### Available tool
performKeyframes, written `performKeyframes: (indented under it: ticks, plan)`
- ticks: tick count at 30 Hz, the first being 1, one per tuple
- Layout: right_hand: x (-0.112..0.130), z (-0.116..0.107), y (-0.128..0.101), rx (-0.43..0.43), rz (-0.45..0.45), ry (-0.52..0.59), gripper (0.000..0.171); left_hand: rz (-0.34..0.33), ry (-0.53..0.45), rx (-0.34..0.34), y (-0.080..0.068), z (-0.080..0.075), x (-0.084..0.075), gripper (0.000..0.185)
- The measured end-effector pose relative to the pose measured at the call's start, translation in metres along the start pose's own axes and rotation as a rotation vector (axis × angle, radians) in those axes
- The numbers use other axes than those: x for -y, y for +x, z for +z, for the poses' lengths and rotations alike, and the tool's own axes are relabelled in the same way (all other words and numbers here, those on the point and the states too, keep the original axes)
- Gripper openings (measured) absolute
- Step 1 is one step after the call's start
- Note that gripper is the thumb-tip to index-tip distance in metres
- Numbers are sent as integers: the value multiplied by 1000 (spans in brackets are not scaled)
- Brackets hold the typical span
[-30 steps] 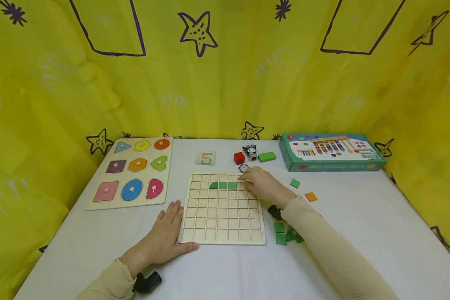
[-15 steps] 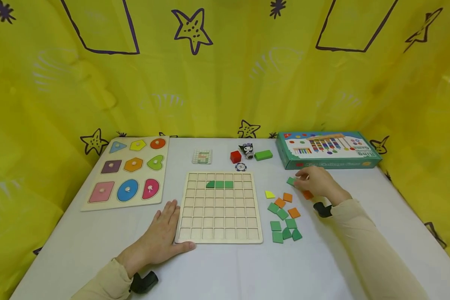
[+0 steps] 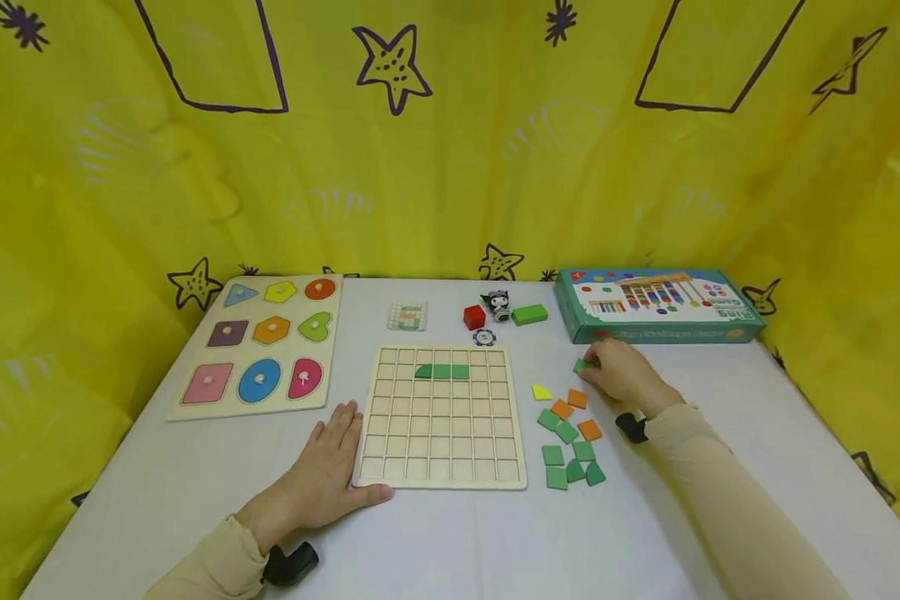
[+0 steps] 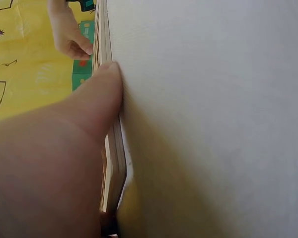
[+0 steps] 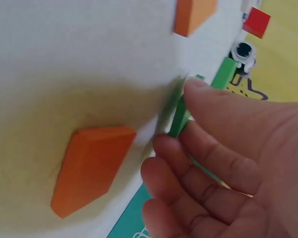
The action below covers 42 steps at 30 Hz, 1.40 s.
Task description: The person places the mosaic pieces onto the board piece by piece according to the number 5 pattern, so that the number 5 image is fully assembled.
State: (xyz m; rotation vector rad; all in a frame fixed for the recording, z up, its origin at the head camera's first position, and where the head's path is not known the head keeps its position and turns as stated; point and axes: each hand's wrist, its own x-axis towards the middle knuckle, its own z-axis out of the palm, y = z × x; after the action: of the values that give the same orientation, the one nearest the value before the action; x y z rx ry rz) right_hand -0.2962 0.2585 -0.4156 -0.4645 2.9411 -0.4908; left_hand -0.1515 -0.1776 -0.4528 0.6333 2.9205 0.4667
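Observation:
My right hand (image 3: 621,372) pinches a green square tile (image 3: 582,365) between thumb and fingers, right of the wooden grid board (image 3: 441,425). In the right wrist view the green tile (image 5: 179,116) stands tilted, part of it behind the fingertips. An orange tile (image 5: 92,166) lies close below that hand. My left hand (image 3: 318,479) lies with straight fingers along the board's left edge, its thumb at the front corner. In the left wrist view the left thumb (image 4: 107,91) touches the board's edge (image 4: 116,158). Three green tiles (image 3: 441,372) sit in one row of the board.
Several green tiles (image 3: 557,477), orange tiles (image 3: 589,430) and a yellow tile (image 3: 542,392) lie right of the board. Behind stand a pattern card (image 3: 407,316), red cube (image 3: 475,317), figurine (image 3: 499,305), green block (image 3: 529,314) and game box (image 3: 660,307). A shape puzzle (image 3: 258,350) lies left.
My right hand has left the board's far right corner, moved right to the green tile and taken it between its fingers. The left hand stays at the board's edge.

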Motion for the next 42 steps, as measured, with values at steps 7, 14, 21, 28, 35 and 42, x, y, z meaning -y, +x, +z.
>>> performKeyframes:
  ticks: [7,14,21,28,35,42]
  plan:
    - [24,1,-3,-73,-65,117,29,-8,9,11,1,1,-1,116]
    - [76,11,15,12,-171,136,26,-4,27,7,0,1,0,116]
    - [110,23,41,92,-199,60,29,-9,19,6,-1,0,-2,115]
    - [121,33,52,76,-247,60,13,-15,13,13,0,0,-2,115]
    - [124,39,54,66,-306,-9,6,-8,16,0,-1,2,-1,114]
    - [123,41,55,78,-301,-31,21,1,15,-17,-2,2,0,114]
